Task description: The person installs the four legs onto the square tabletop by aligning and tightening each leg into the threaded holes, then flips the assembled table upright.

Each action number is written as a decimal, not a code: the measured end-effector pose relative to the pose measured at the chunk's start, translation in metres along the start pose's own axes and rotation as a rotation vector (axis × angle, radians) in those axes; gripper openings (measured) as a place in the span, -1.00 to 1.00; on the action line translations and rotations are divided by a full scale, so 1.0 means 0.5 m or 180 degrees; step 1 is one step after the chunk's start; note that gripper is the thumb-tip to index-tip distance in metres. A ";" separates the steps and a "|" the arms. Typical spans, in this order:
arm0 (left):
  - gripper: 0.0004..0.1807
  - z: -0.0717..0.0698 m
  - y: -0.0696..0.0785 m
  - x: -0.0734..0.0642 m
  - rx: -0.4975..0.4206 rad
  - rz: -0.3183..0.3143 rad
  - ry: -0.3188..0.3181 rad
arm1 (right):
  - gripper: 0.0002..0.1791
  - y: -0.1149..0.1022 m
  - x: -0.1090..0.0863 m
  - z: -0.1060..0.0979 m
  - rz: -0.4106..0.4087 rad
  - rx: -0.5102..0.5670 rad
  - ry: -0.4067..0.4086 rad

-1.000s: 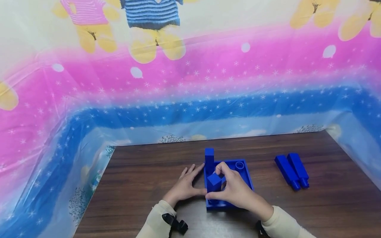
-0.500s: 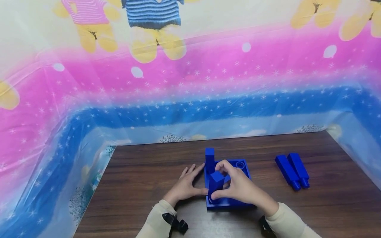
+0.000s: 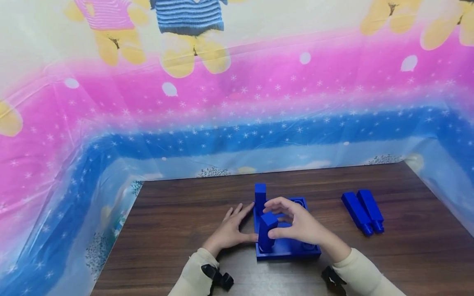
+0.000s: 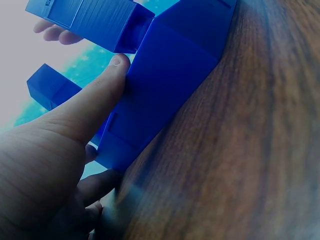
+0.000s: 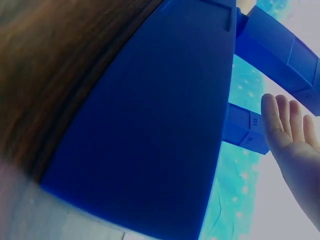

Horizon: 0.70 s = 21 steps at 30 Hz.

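Note:
A blue square base with a raised rim lies on the table. Two blue square posts rise from it: the front-left post and the back-left post. My left hand lies along the base's left side, fingers straight and spread. Its thumb presses at the base's edge, right by the foot of the front post. Beside that same post is my right hand, fingers loosely bent and thumb tip close to it. In the right wrist view those fingers extend, apart from the post.
Two loose blue posts, a left one and a right one, lie side by side on the wooden table, with their narrow plug ends toward me. Behind the table hangs a patterned cloth.
My right hand has loosened from the front-left post and shifted slightly right, its fingers opening. The post stands in the base at a slightly different angle. My left hand has hardly moved.

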<state>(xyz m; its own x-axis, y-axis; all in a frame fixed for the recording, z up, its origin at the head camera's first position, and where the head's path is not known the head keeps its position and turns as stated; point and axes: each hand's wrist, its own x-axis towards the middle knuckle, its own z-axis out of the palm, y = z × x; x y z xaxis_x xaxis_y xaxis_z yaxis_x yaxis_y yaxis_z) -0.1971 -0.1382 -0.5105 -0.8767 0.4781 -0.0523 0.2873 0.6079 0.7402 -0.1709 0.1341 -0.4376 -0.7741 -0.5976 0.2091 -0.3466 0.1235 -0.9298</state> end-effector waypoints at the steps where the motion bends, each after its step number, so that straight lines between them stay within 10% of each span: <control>1: 0.11 0.000 0.000 0.000 -0.0006 -0.0003 0.0001 | -0.33 0.000 0.000 -0.001 -0.0003 0.0051 -0.0013; 21: 0.08 -0.001 0.000 -0.001 -0.0037 -0.0039 0.0009 | -0.57 0.008 -0.001 0.005 -0.0010 -0.0005 -0.0027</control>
<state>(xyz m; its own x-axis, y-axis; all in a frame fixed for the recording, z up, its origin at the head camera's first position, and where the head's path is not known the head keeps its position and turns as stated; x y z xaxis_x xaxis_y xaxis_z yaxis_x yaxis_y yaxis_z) -0.1967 -0.1386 -0.5101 -0.8813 0.4688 -0.0595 0.2720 0.6063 0.7473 -0.1706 0.1327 -0.4422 -0.7684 -0.6047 0.2094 -0.3497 0.1228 -0.9288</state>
